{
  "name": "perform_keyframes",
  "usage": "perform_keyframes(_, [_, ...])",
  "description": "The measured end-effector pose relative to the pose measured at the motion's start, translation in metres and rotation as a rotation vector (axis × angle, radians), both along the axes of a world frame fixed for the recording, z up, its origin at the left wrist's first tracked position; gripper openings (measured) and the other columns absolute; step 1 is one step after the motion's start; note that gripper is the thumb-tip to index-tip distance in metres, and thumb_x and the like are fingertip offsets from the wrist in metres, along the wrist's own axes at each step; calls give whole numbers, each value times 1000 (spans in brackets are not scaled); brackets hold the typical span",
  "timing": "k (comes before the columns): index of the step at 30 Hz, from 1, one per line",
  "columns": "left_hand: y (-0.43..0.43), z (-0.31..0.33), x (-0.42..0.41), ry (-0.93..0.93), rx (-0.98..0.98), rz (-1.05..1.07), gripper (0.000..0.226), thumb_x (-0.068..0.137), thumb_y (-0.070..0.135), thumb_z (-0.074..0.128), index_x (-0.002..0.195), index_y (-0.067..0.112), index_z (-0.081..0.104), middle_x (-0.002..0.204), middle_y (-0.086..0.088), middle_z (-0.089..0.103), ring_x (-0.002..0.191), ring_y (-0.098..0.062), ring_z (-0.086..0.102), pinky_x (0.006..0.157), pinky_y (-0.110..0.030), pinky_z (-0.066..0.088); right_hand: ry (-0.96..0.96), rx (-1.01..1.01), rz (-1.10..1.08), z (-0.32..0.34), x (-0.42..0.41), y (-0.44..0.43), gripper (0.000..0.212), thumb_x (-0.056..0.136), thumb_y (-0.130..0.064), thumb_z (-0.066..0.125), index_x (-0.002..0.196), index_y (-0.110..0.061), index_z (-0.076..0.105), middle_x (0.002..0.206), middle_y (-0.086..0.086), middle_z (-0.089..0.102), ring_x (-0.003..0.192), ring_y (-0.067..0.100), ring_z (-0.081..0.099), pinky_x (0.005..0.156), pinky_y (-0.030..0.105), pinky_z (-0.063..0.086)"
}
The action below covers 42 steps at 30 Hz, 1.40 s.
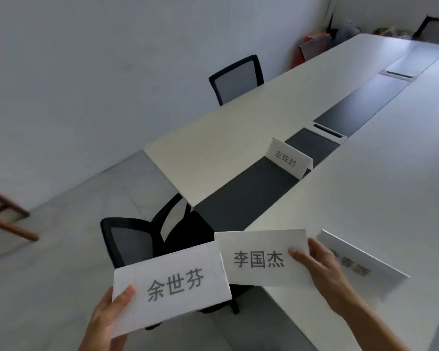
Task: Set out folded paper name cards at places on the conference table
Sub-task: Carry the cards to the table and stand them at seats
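Observation:
My left hand (107, 323) grips a folded white name card (173, 287) with black characters, held in the air above the floor beside the table's near corner. My right hand (322, 269) holds a second white name card (259, 258) by its right edge, over the corner of the white conference table (390, 188). A third card (360, 264) stands on the table just behind my right hand, its print blurred. A fourth card (288, 158) stands upright on the table's dark centre strip (251, 193).
A black mesh chair (137, 239) is tucked at the table's near end under my cards. Another black chair (236, 79) stands along the far side. Cable hatches (330, 133) sit in the centre strip. A wooden frame (8, 219) lies on the floor at left.

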<state>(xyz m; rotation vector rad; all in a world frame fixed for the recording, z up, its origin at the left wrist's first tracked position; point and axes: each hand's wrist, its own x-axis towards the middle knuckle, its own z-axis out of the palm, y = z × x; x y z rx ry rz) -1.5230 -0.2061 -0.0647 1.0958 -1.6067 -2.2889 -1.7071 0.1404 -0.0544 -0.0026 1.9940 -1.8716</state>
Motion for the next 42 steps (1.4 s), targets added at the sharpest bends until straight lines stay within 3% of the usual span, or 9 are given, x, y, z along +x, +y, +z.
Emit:
perform_keyframes(5, [-59,3,86,30,34,173,29,94,14,43,116,5,60,99,-18,72,73,-28,73,57,-37,60,-48,-12,119,2,38,-90,89,38,-68,79,101,-7,63,92,15,74,80,30,72,69,42,58])
perform_keyframes(10, [-141,16,178,35,-43,338,34,87,20,50,115,6,62,109,-17,71,92,-31,70,71,-40,60,-59,-4,228,3,87,-190,58,60,-52,77,100,-11,65,93,12,75,86,34,71,83,58,52])
perform_keyframes(14, [-190,19,235,24,-94,512,33,87,20,53,117,9,62,111,-14,71,95,-28,69,73,-36,58,-41,18,300,-2,118,-267,82,39,-72,76,99,-15,66,92,11,75,82,31,71,73,48,55])
perform_keyframes(18, [-221,18,258,-14,-129,649,17,91,18,52,98,15,67,88,-1,76,78,-22,70,65,-35,51,-67,0,354,-4,132,-335,30,80,-32,69,102,-11,64,95,15,74,85,33,69,67,39,54])
perform_keyframes(21, [-248,10,258,-48,-128,772,13,90,19,54,93,16,66,80,1,75,80,-26,63,67,-36,45,-55,36,361,-7,126,-379,18,87,-19,63,102,-10,64,93,14,73,82,30,69,65,35,54])
perform_keyframes(25, [-300,-2,239,-123,-157,920,2,86,16,62,87,16,62,91,-9,66,79,-26,60,67,-34,46,-4,45,343,-19,104,-446,18,86,-20,65,102,-12,63,91,10,72,81,27,69,64,34,54])
perform_keyframes(28, [-345,-4,215,-209,-237,977,10,81,14,68,87,13,60,96,-15,64,79,-26,60,74,-38,48,19,47,344,-26,83,-500,21,85,-20,66,104,-13,61,91,7,71,80,22,68,63,32,53])
perform_keyframes(34, [-425,20,158,-252,-429,889,20,78,7,72,95,5,60,87,-9,66,71,-19,60,61,-28,47,82,129,376,-24,49,-599,14,82,-23,71,90,-22,60,86,2,71,73,17,69,59,34,55])
perform_keyframes(42, [-542,5,99,-290,-576,732,28,74,14,77,97,10,62,89,-3,69,80,-22,65,59,-27,47,198,314,367,-26,2,-699,28,75,-33,76,99,-23,65,90,-5,72,84,13,66,71,42,56])
